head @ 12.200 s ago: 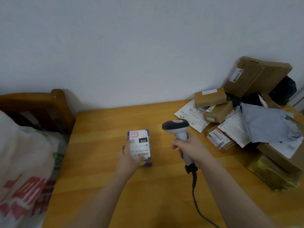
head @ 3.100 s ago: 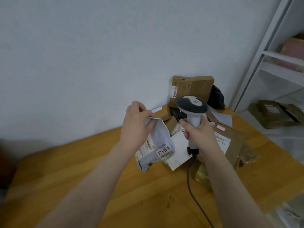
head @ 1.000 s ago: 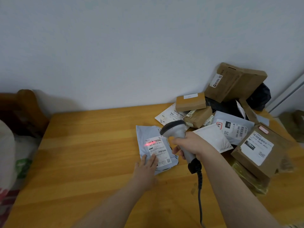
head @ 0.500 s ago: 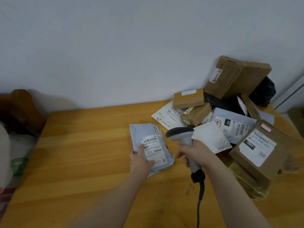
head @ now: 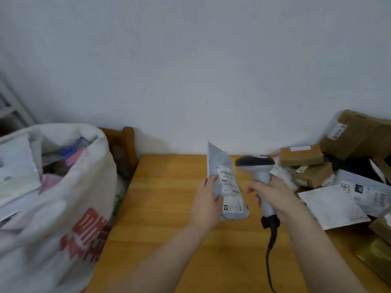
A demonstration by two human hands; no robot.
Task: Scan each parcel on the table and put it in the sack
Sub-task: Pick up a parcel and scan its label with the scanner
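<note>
While your left hand (head: 206, 205) is gripping the grey parcel (head: 224, 178) upright over the table (head: 160, 197), your right hand (head: 273, 195) is clasping the scanner (head: 257, 168) just beside it; the open sack (head: 63, 208) is standing at the table's left end.

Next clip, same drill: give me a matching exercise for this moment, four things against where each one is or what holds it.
Things:
1. grey mailer
2. scanner
3. sack
4. white padded envelope

Places:
A. gripped by the right hand
B. lying on the right side of the table
C. held upright by the left hand
D. standing left of the table, open at the top, partly filled

Pairs: 1-C, 2-A, 3-D, 4-B.
</note>
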